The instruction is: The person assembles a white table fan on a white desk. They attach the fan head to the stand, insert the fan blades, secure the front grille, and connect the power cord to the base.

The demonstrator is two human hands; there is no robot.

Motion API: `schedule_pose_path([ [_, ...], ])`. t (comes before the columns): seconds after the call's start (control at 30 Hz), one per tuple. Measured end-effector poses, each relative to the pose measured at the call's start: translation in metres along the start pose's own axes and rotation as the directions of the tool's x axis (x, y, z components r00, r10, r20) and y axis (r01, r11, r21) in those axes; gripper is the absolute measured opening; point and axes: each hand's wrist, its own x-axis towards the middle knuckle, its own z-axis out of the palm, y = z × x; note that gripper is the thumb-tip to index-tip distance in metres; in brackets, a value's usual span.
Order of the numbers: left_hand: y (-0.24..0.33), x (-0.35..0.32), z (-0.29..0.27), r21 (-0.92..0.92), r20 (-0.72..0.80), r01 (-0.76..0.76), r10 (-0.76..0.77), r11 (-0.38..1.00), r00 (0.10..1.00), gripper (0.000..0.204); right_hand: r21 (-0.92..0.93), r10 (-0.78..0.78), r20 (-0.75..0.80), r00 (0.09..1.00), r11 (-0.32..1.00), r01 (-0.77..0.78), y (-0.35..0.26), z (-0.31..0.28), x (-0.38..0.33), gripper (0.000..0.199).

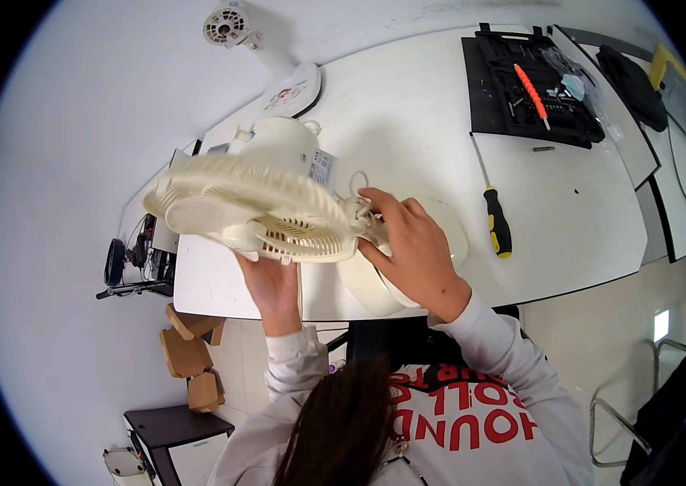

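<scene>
A cream electric fan (pixel 246 197) lies tipped over the white table, its round slatted head toward the left. My left hand (pixel 273 287) supports the head from below; the fan hides most of its fingers. At the right end of the head, my right hand (pixel 422 253) is closed around the fan's narrow neck joint, thumb on the near side and fingers on the far side. The motor housing (pixel 282 144) bulges behind the head and carries a printed label. Partly under my right hand sits the fan's rounded cream base (pixel 450 223).
A yellow-and-black screwdriver (pixel 498 223) lies right of the base. Beyond it are an open black tool case (pixel 497 97) with an orange-handled tool (pixel 531 93) and a small dark bit (pixel 544 149). Another fan stand (pixel 298 89) stands at the far left. Cardboard boxes (pixel 185 354) are on the floor.
</scene>
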Motion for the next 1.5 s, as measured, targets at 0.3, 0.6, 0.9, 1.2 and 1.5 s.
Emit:
schedule_pose_path([
  [0.3, -0.012, -0.053, 0.041, 0.437, -0.133, -0.179, 0.260, 0.882, 0.956, 0.053, -0.015, 0.036, 0.088, 0.995, 0.999, -0.035, 0.009, 0.001, 0.006, 0.050],
  [0.6, -0.007, -0.049, 0.053, 0.533, -0.036, -0.255, 0.323, 0.807, 0.946, 0.049, 0.138, 0.059, 0.145, 0.988, 0.987, -0.079, 0.018, 0.014, 0.004, 0.055],
  [0.9, -0.005, -0.046, 0.058, 0.619, 0.022, -0.320, 0.391, 0.717, 0.920, 0.050, 0.176, 0.133, 0.306, 0.943, 0.965, -0.193, 0.028, 0.017, 0.005, 0.067],
  [1.2, -0.007, -0.037, 0.030, 0.558, 0.001, -0.305, 0.367, 0.771, 0.930, 0.049, 0.250, 0.049, 0.268, 0.962, 0.961, -0.118, 0.022, 0.015, 0.003, 0.073],
  [1.5, -0.012, -0.028, -0.012, 0.524, -0.052, -0.167, 0.227, 0.835, 0.973, 0.043, 0.227, 0.038, 0.356, 0.934, 0.966, -0.126, 0.020, 0.012, 0.007, 0.068],
])
